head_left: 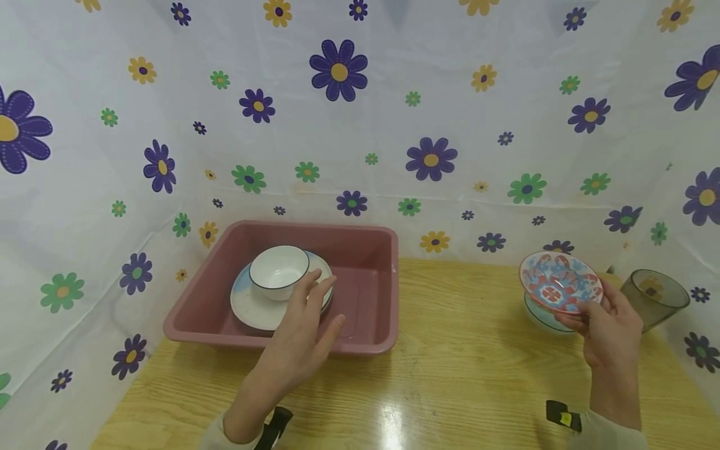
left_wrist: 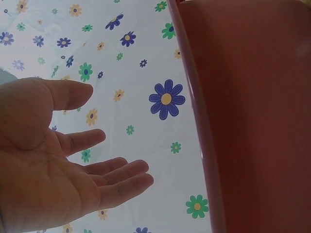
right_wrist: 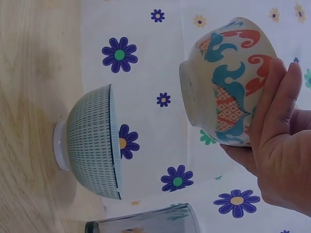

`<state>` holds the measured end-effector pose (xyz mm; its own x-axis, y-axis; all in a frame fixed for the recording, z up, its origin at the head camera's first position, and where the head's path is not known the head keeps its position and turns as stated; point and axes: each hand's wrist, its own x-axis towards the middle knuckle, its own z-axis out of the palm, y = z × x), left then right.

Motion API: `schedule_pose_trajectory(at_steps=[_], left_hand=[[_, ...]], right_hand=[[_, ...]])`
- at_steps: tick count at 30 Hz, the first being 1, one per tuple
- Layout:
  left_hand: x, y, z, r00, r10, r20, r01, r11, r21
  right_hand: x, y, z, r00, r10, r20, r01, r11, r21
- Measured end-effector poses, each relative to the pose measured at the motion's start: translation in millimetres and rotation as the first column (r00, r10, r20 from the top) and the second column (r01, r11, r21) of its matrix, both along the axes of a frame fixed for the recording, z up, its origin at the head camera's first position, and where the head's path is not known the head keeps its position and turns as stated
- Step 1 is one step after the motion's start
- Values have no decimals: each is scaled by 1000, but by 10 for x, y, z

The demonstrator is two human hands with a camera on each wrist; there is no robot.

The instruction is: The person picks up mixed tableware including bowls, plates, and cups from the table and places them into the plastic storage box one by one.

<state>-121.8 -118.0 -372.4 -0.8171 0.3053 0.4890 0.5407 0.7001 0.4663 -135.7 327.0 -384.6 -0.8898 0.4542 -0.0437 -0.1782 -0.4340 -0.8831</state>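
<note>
The patterned bowl [head_left: 558, 281] was pinched in the right hand [head_left: 612, 328] above the dashed bowl [right_wrist: 93, 143]; the left hand [head_left: 299, 331] was held near the pink basin [head_left: 365, 297], fingers loosely extended, nothing grasped.

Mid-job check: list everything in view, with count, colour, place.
Table: 1, light wood, below
Flowered sheet: 1, white, behind table
Tub: 1, pink, left on table
Plate: at least 1, white and blue, in tub
White bowl: 1, white, dark rim, on plate
Dashed bowl: 1, teal and white, right on table
Glass: 1, grey, right of dashed bowl
Patterned bowl: 1, red, blue and white, held above table
Straps: 2, black, at wrists
Sleeves: 2, pale, at wrists
Left hand: 1, bare, by tub
Right hand: 1, bare, gripping patterned bowl
</note>
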Motion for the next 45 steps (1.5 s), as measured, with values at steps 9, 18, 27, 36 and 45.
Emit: schedule_pose_trajectory(at_steps=[9, 18, 27, 36, 45], left_hand=[[-3, 8, -6, 1000, 3, 12, -3, 1000, 0], [-5, 14, -7, 1000, -3, 2, 3, 1000, 0], [0, 15, 3, 1000, -8, -11, 8, 1000, 1], [5, 22, 10, 1000, -7, -6, 7, 1000, -7], [11, 44, 1, 1000, -7, 5, 7, 1000, -16]], right_hand=[[54, -101, 94, 999, 17, -41, -16, 999, 42], [106, -201, 180, 997, 62, -54, -57, 993, 102], [151, -309, 193, 986, 118, -120, -100, 983, 152], [184, -401, 232, 978, 160, -131, -131, 970, 206], [223, -487, 240, 966, 214, -145, -164, 941, 295]])
